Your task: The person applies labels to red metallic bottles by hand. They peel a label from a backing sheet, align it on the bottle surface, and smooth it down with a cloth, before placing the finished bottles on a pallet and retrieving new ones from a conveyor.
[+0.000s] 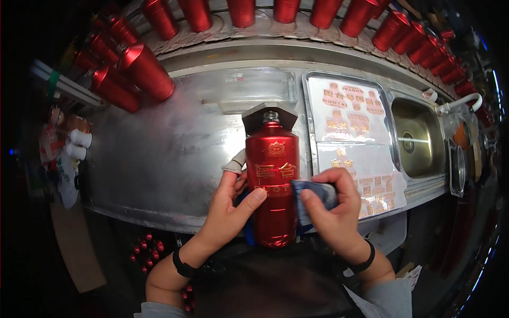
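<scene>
A glossy red bottle (275,217) with gold emblem and lettering stands upright before me, its neck bare and uncapped. My left hand (228,206) grips the bottle's left side, thumb across the front; a pale finger cover (235,162) sits on one fingertip. In my right hand (336,212) a folded blue cloth (313,199) is pinched between thumb and fingers, touching the bottle's right side. Behind the neck shows a dark angular plate (249,120). Right of the bottle, a tray (308,106) bears white sheets (339,135) of gold transfer lettering.
Several red bottles (241,11) line a curved slatted conveyor (254,33) at the back. More bottles (147,71) stand on the metal worktop (148,153) at the left. A sink (424,167) with a white tap (466,99) lies at the right.
</scene>
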`<state>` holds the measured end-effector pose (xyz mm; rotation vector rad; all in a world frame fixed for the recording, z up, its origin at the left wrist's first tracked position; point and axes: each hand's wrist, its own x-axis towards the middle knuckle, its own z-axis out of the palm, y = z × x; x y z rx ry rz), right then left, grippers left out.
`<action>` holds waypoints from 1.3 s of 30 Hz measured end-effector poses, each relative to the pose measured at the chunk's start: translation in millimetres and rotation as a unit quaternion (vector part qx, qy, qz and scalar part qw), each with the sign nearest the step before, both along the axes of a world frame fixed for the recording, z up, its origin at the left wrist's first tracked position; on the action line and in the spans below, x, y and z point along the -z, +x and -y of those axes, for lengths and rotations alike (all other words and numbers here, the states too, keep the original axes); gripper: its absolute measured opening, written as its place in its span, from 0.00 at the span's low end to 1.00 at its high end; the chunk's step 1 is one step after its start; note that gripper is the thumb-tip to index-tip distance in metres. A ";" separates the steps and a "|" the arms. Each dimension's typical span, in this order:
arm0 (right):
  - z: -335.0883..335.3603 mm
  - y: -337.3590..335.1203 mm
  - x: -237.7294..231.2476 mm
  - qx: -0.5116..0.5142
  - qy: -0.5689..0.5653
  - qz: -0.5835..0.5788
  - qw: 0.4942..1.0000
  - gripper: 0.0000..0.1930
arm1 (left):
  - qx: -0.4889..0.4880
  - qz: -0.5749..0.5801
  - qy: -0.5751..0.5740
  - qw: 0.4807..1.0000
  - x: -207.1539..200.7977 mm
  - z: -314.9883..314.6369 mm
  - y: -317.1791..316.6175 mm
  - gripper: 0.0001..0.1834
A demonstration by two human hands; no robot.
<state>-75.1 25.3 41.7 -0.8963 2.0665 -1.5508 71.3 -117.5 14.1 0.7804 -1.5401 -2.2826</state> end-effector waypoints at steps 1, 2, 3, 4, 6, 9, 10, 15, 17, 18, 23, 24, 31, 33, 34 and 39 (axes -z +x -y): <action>-7.2 -7.0 5.6 0.030 0.026 0.042 0.998 0.09 | 0.000 0.010 -0.014 1.000 0.4 -0.1 0.0 0.38; -11.5 -13.3 5.4 0.027 0.092 0.101 0.990 0.10 | 0.001 0.008 -0.011 1.000 0.5 0.6 -0.7 0.38; -13.5 -13.3 10.2 0.041 0.068 0.115 0.990 0.11 | 0.003 0.002 -0.031 1.000 0.3 1.7 -1.1 0.38; -15.3 -12.6 14.6 0.055 0.044 0.130 0.989 0.11 | 0.005 -0.002 -0.051 0.999 0.2 1.4 -2.4 0.39; -2.7 -1.1 -7.8 0.039 -0.006 0.162 0.986 0.11 | -0.027 0.000 -0.115 0.993 0.4 -3.8 0.1 0.39; 1.9 0.7 -1.6 -0.001 -0.037 0.184 0.982 0.12 | -0.040 0.008 -0.347 0.937 -1.5 -2.3 6.8 0.36; -1.9 -1.5 7.3 0.016 -0.023 0.210 0.977 0.12 | -0.021 0.016 -0.500 0.865 -2.8 -1.5 10.0 0.34; -13.9 -9.9 9.7 0.058 -0.029 0.211 0.975 0.12 | 0.084 0.103 -0.621 0.773 -34.0 -11.6 2.3 0.25; -5.0 -2.3 3.4 0.028 -0.055 0.182 0.981 0.12 | 0.094 0.133 -0.669 0.726 -41.9 -13.1 -3.8 0.24; -5.2 -1.9 5.6 0.026 -0.055 0.182 0.981 0.12 | 0.092 0.134 -0.669 0.725 -41.5 -12.4 -3.5 0.24; -5.7 1.5 14.3 0.034 -0.061 0.215 0.974 0.12 | 0.077 0.157 -0.669 0.722 -31.6 -15.7 10.5 0.23; -5.8 2.6 13.7 0.032 -0.060 0.213 0.975 0.12 | 0.081 0.157 -0.669 0.722 -28.1 -16.0 16.9 0.23; -2.6 -4.2 6.5 0.027 -0.061 0.194 0.979 0.11 | 0.082 0.180 -0.647 0.736 -17.4 -14.5 33.5 0.31; 3.3 -4.7 -5.8 0.018 -0.082 0.171 0.982 0.10 | 0.076 0.185 -0.637 0.744 -17.3 -13.9 35.2 0.33; 9.3 -6.8 -7.5 0.024 -0.086 0.173 0.981 0.10 | 0.081 0.183 -0.640 0.741 -18.9 -13.4 33.0 0.33; 17.8 -15.2 10.1 -0.004 -0.045 0.026 0.999 0.09 | 0.077 0.137 -0.685 0.711 -31.3 -2.3 21.2 0.29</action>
